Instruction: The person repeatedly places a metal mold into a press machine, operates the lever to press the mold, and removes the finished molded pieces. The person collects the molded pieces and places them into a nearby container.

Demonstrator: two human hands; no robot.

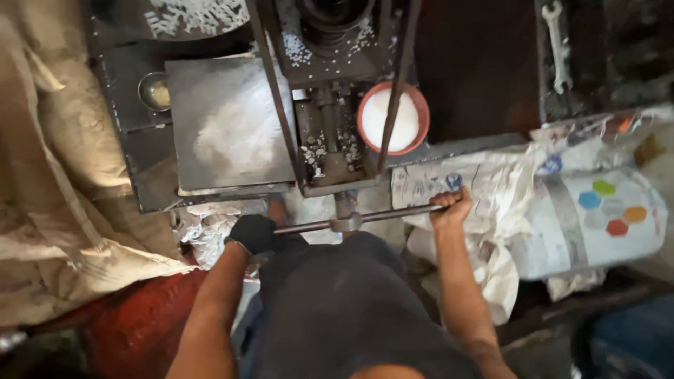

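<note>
Dark metal machine (330, 140) fills the far centre, frame uprights running up from its near edge. Tan sacks (63, 175) heaped along the left side. White printed sacks (562, 210) stacked on the right, one with coloured hexagons. Red surface (133, 330) at near left, below the tan sacks. Flat grey steel plate (225, 126) on the machine's left part, dusted with white powder. Horizontal metal bar handle (358, 217) crosses just near of the machine, joined at its middle to a short shaft coming out of the machine. Orange-rimmed round bowl (392, 118) holding white granules sits right of the machine's centre, partly behind an upright. Wrench (558, 49) lies at far right on a dark surface. Left hand (253, 233), in a dark glove, is clenched over the bar's left end. Right hand (451, 207), bare, has its fingers wrapped round the bar's right end. Small metal cup (156, 91) with yellowish contents sits left of the plate.
</note>
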